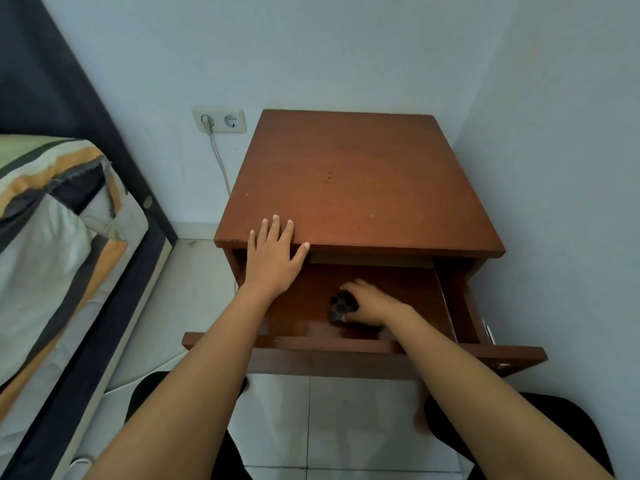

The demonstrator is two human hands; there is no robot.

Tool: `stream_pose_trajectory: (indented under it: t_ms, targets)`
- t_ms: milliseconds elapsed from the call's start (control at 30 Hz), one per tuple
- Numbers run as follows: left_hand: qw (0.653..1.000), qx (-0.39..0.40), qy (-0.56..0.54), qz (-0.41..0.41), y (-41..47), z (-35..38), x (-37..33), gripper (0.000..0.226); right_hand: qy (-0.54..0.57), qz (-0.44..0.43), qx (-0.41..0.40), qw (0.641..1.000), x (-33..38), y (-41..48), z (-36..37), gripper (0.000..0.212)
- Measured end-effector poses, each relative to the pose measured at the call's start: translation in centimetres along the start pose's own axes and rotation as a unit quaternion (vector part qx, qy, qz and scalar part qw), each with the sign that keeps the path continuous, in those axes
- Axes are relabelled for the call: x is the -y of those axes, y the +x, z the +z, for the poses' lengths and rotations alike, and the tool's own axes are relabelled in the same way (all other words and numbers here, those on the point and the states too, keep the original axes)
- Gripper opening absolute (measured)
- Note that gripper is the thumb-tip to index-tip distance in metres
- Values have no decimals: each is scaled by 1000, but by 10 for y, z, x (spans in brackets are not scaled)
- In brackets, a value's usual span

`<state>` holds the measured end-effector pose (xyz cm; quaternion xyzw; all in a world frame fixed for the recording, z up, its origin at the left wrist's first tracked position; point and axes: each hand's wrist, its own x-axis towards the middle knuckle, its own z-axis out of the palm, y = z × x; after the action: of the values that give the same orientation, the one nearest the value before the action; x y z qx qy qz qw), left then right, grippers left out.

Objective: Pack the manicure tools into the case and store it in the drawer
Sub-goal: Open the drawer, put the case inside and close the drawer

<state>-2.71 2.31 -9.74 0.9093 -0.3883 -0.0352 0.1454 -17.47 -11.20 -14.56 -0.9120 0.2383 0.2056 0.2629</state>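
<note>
Fingers of the right hand (pixel 369 303) curled over the checkered manicure case (pixel 341 308) on the open drawer's floor (pixel 301 306), left hand (pixel 273 258) lying flat, empty, on the nightstand top (pixel 363 174).

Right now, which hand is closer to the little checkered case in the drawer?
Right. The right hand rests on the checkered case inside the open drawer. The left hand lies flat on the nightstand top's front edge, above and behind the case.

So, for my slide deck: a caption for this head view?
Right hand sets checkered case in open drawer; left hand rests on nightstand.
</note>
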Motion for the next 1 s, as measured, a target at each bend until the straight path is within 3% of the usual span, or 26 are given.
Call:
stream_pose_trajectory:
  t_ms: [200,400,533,1000]
  targets:
    - [995,13,-102,-3,-41,-4,-11,61,129,-30,-121,984,-1,-54,-10,47]
    - [976,46,-183,107,-110,-7,-15,48,161,-97,-193,963,-3,-120,-5,30]
    - [977,49,-146,149,-144,-4,-11,43,134,-150,-217,955,-1,-150,10,25]
    - [973,-49,-143,176,-124,14,-3,30,68,-166,-315,932,-6,-130,13,22]
